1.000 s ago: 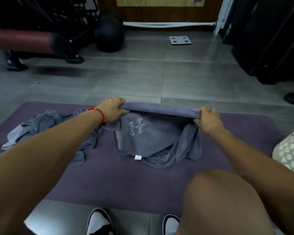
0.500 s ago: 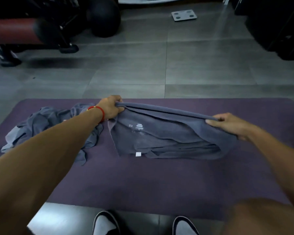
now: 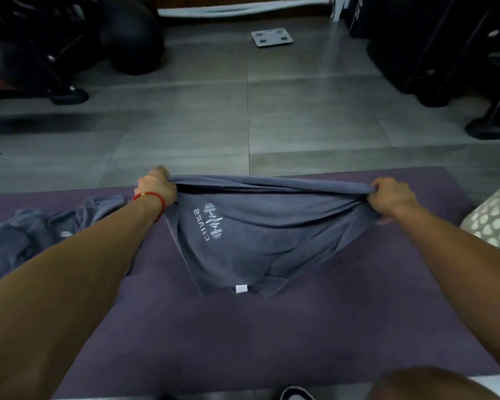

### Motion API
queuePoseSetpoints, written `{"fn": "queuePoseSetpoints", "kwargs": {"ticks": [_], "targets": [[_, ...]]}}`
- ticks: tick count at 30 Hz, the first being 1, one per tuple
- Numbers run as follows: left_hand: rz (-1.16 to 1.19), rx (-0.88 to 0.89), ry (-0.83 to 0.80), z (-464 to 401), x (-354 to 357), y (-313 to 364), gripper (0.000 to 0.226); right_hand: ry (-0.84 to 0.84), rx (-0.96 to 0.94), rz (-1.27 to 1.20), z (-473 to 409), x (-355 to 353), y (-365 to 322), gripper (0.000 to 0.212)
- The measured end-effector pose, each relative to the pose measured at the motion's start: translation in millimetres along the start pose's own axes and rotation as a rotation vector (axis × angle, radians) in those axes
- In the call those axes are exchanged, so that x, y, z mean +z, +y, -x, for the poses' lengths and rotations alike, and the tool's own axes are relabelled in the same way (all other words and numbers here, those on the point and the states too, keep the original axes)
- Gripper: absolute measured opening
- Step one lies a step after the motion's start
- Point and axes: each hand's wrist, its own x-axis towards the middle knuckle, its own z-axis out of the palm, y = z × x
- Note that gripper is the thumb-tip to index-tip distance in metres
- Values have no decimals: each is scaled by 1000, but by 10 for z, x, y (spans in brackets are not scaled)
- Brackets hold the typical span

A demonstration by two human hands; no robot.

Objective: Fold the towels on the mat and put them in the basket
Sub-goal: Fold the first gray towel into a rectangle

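A purple mat (image 3: 243,336) covers the near floor, with grey tiles beyond it; over its far half a grey towel (image 3: 269,241) hangs stretched between both hands, its top edge pulled taut, its printed logo facing the camera and its lower folds with a small white tag (image 3: 241,288) sagging onto the mat. A second grey towel (image 3: 35,238) lies crumpled on the mat's left end, partly behind the left forearm; a white perforated basket (image 3: 494,223) shows at the right edge, just beside the mat. The left hand (image 3: 156,187), a red string bracelet (image 3: 152,199) on its wrist, is clenched on the towel's top left corner; the right hand (image 3: 393,197) is clenched on the top right corner.
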Motion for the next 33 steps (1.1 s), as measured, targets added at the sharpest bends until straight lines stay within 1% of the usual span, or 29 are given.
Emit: {"fn": "queuePoseSetpoints", "kwargs": {"ticks": [1, 3, 5, 6, 7, 9, 10, 11, 13, 14, 15, 17, 18, 20, 21, 22, 23, 24, 26, 27, 28, 29, 31, 32, 33], "targets": [[59, -8, 6, -71, -46, 119, 32, 25, -3, -145, -80, -92, -82, 17], [219, 15, 1, -225, -202, 404, 30, 105, -67, -399, -282, -327, -284, 27], [390, 54, 2, -328, -467, 631, 29, 290, -191, -503, -393, -649, -530, 34], [482, 64, 32, -377, -613, 694, 29, 395, -256, -522, -392, -835, -629, 38], [522, 139, 93, -403, -765, 715, 33, 468, -322, -518, -344, -1025, -706, 41], [488, 361, 156, -370, -1028, 693, 45, 528, -470, -404, -181, -1344, -773, 53], [415, 452, 176, -344, -1119, 621, 49, 511, -540, -319, -108, -1438, -772, 57], [337, 526, 184, -265, -1185, 542, 50, 469, -592, -230, -21, -1488, -750, 60], [132, 710, 198, -143, -1183, 324, 49, 350, -639, -15, 54, -1366, -632, 63], [31, 806, 162, -90, -1121, 178, 46, 284, -660, 103, 95, -1216, -543, 62], [-70, 873, 84, -46, -1013, 10, 45, 217, -677, 234, 137, -1021, -431, 59], [-260, 910, -78, 20, -699, -400, 49, 94, -679, 489, 304, -592, -206, 49], [-323, 929, -123, 71, -483, -596, 52, 40, -666, 578, 395, -361, -88, 45], [-424, 881, -191, 220, -9, -933, 52, -67, -631, 656, 565, 123, 129, 37], [-543, 843, -220, 301, 219, -1097, 55, -136, -599, 634, 629, 382, 239, 35], [-675, 755, -295, 400, 453, -1278, 60, -213, -565, 589, 690, 654, 367, 36], [-813, 622, -394, 489, 690, -1460, 63, -304, -531, 547, 756, 918, 494, 40], [-901, 503, -494, 589, 891, -1600, 64, -401, -507, 513, 836, 1153, 621, 44], [-910, 376, -620, 787, 1229, -1815, 70, -551, -480, 449, 968, 1481, 843, 49], [-885, 344, -644, 871, 1372, -1889, 74, -567, -478, 421, 997, 1568, 930, 50], [-881, 315, -668, 933, 1470, -1905, 78, -533, -477, 388, 972, 1620, 1010, 51], [-891, 284, -687, 985, 1554, -1894, 84, -467, -469, 364, 920, 1639, 1076, 51], [-904, 211, -721, 1048, 1660, -1774, 103, -325, -428, 338, 745, 1670, 1177, 51], [-882, 165, -749, 1040, 1679, -1654, 109, -280, -393, 323, 654, 1676, 1205, 51], [-850, 135, -773, 1008, 1686, -1504, 111, -259, -341, 284, 554, 1700, 1228, 50]]}}
